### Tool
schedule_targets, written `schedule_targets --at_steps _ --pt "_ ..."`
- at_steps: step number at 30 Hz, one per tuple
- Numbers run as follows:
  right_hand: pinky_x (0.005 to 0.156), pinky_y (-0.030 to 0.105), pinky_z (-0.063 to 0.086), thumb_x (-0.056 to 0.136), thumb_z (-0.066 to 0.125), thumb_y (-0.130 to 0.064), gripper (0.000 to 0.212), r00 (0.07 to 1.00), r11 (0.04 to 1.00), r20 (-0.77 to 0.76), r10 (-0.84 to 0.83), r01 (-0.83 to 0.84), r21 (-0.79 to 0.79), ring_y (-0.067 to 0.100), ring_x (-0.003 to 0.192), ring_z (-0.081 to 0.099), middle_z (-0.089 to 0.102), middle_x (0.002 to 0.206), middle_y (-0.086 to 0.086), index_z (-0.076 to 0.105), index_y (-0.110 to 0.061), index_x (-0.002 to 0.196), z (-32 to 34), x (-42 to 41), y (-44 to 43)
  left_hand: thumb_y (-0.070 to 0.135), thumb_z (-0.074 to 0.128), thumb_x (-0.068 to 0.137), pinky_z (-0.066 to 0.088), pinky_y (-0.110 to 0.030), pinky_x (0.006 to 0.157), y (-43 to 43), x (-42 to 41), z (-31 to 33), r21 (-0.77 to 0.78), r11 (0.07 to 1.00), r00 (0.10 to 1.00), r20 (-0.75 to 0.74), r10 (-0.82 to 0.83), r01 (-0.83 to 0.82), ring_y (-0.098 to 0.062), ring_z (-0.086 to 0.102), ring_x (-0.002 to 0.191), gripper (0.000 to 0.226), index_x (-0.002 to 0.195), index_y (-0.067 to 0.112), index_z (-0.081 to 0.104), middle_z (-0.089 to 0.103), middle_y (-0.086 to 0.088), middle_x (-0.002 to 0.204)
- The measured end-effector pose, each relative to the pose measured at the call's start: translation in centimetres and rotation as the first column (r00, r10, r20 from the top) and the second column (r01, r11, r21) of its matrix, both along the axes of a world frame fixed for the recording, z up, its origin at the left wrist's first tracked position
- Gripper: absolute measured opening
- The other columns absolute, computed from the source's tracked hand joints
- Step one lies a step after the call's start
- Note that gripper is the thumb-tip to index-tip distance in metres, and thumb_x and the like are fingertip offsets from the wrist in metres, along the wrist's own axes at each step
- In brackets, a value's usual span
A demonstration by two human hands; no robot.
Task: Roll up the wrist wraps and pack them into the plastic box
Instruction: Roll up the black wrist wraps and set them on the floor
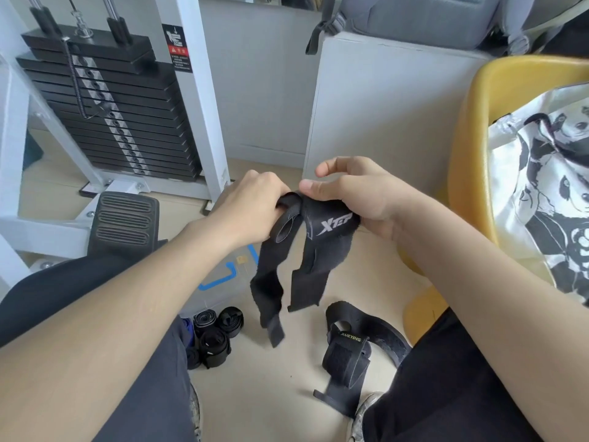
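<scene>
Both hands are up at lap height on a black XTEP wrist wrap. It's soft woven elastic with fuzzy edges and the logo printed in pale grey on the bit between the hands. The left hand has its fingers curled round the end with the thumb loop. The right hand pinches the logo end under the thumb, index finger lifted off. The held part runs side to side, and two long strips hang straight down toward the floor, one ending in a stiffer tab. Down on the pale floor there's a second black wrap, unrolled and lying in a curve, with a yellow-stitched "XUEYING" label. Near my left knee is a bunch of rolled wraps, tight black cylinders, right by the clear plastic box with blue latches; can't tell if they're inside it. A black iron weight stack is at the back left, and a yellow moulded chair with a panda-print bag is on the right.
</scene>
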State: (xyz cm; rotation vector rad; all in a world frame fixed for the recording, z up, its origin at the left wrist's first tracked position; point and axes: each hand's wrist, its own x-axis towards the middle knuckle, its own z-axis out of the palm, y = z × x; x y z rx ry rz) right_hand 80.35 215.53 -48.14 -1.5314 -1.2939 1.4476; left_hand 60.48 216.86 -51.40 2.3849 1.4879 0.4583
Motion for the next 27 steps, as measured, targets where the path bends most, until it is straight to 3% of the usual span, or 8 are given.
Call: schedule_targets --at_steps 3,5,11,16,19,22,25,27 --pt "0.07 0.037 0.062 0.088 0.09 -0.015 0.038 0.995 0.999 -0.102 -0.015 0.018 0.029 0.024 0.072 0.073 0.076 0.089 0.011 0.061 -0.014 0.112 0.2 0.2 -0.2 -0.001 0.059 0.092 0.057 -0.034 0.077 -0.2 0.2 0.1 0.019 0.993 0.968 0.224 -0.115 0.114 -0.013 0.071 0.084 0.042 0.106 0.032 0.079 0.075 0.011 0.083" --pt "0.072 0.035 0.064 0.088 0.091 -0.019 0.04 0.989 1.0 -0.146 -0.022 0.025 0.017 0.022 0.075 0.074 0.078 0.09 0.009 0.062 -0.01 0.115 0.2 0.4 -0.1 -0.002 0.06 0.092 0.054 -0.031 0.075 -0.2 0.2 0.1 0.073 0.988 0.953 0.264 -0.152 0.137 -0.005 0.066 0.077 0.047 0.117 0.033 0.079 0.071 0.016 0.08" --pt "0.086 0.042 0.066 0.087 0.088 -0.033 0.052 0.993 0.973 0.002 0.118 -0.116 -0.198 0.03 0.098 0.082 0.083 0.111 0.013 0.073 -0.004 0.127 0.3 1.3 -0.4 -0.01 0.05 0.081 0.033 -0.02 0.055 -0.2 -0.1 0.1 0.006 0.999 0.966 0.256 0.041 -0.045 -0.014 0.033 0.061 0.053 0.062 0.039 0.054 0.05 0.017 0.05" --pt "0.095 0.047 0.064 0.095 0.081 -0.038 0.043 0.992 0.989 -0.047 0.121 -0.125 -0.079 0.031 0.102 0.081 0.082 0.113 0.014 0.076 -0.005 0.122 0.6 2.0 -0.8 0.01 0.067 0.101 0.033 -0.034 0.06 -0.3 -0.1 -0.9 -0.234 0.965 0.954 0.245 0.175 -0.117 -0.024 0.041 0.064 0.043 0.059 0.021 0.063 0.05 -0.005 0.059" --pt "0.095 0.046 0.062 0.09 0.079 -0.037 0.046 0.974 0.992 -0.187 0.126 -0.125 0.02 0.034 0.105 0.079 0.079 0.117 0.02 0.076 0.002 0.115 1.0 2.5 -1.0 0.034 0.074 0.104 0.045 -0.035 0.069 -0.6 0.4 -1.6 -0.518 0.845 0.868 0.351 0.352 -0.133 -0.027 0.057 0.076 0.031 0.086 0.009 0.073 0.065 -0.009 0.08" --pt "0.076 0.035 0.063 0.089 0.075 -0.028 0.037 0.951 0.988 -0.282 0.127 -0.098 0.116 0.03 0.091 0.078 0.079 0.103 0.02 0.078 0.003 0.109 1.2 3.1 -1.3 0.031 0.073 0.106 0.066 -0.043 0.079 -0.8 0.6 -2.5 -0.699 0.702 0.812 0.326 0.484 -0.137 -0.028 0.078 0.098 0.022 0.118 0.012 0.076 0.082 -0.007 0.108" --pt "0.087 0.037 0.061 0.095 0.072 -0.016 0.033 0.934 0.974 -0.331 0.133 -0.062 0.217 0.031 0.101 0.076 0.077 0.109 0.02 0.075 0.007 0.118 1.2 3.4 -1.6 0.025 0.07 0.108 0.065 -0.033 0.066 -1.4 0.9 -3.2 -0.82 0.563 0.831 0.241 0.501 -0.102 -0.019 0.079 0.092 0.022 0.126 0.013 0.074 0.084 -0.006 0.109" --pt "0.1 0.042 0.06 0.098 0.07 -0.002 0.033 0.947 0.954 -0.285 0.151 -0.064 0.293 0.033 0.111 0.075 0.076 0.118 0.019 0.071 0.003 0.13 1.2 3.2 -2.0 0.026 0.068 0.109 0.064 -0.035 0.079 -1.8 1.2 -3.7 -0.884 0.458 0.85 0.172 0.497 -0.089 -0.019 0.076 0.098 0.028 0.132 0.01 0.072 0.082 -0.007 0.12"
